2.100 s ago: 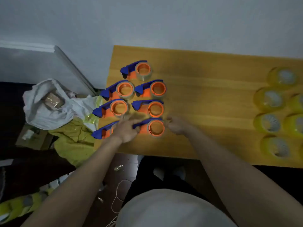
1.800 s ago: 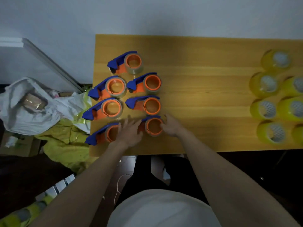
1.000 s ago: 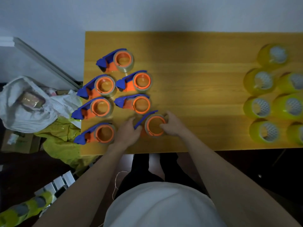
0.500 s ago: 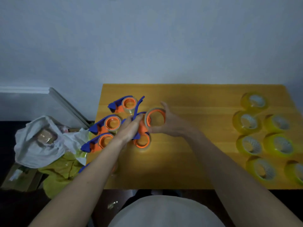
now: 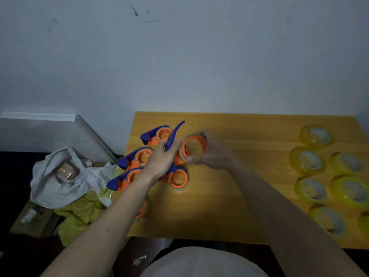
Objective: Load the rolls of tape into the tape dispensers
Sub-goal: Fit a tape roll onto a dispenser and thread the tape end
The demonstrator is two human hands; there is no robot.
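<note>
While both hands are working above the wooden table (image 5: 229, 206), the left hand (image 5: 161, 159) is closing its fingers around the blue handle of a raised tape dispenser (image 5: 173, 134), whose blue arm is pointing up and away from the person. Just right of that hand, the right hand (image 5: 213, 150) is curling thumb and fingers around the dispenser's orange hub with a tape roll (image 5: 192, 146) on it, pinching the rim from the far and near sides; the held dispenser is hanging clear of the tabletop.

Under and around the left hand, more blue-and-orange dispensers are lying on the table: one (image 5: 157, 134) beyond the hand, two (image 5: 137, 156) (image 5: 124, 177) to its left, one (image 5: 177, 177) just nearer the person, and another (image 5: 142, 209) mostly hiding behind the left forearm (only an orange edge is showing).

Well to the right of the left hand, along the table's right side, yellow tape rolls (image 5: 316, 136) (image 5: 306, 160) (image 5: 348, 163) (image 5: 312, 189) (image 5: 352, 193) (image 5: 329, 219) are lying flat in a loose cluster.

Left of the table, on the floor, a white bag (image 5: 60, 176) is slumping open over yellow plastic (image 5: 79, 216), beside a cardboard piece (image 5: 30, 218). A grey wall (image 5: 179, 56) is rising behind the table.
</note>
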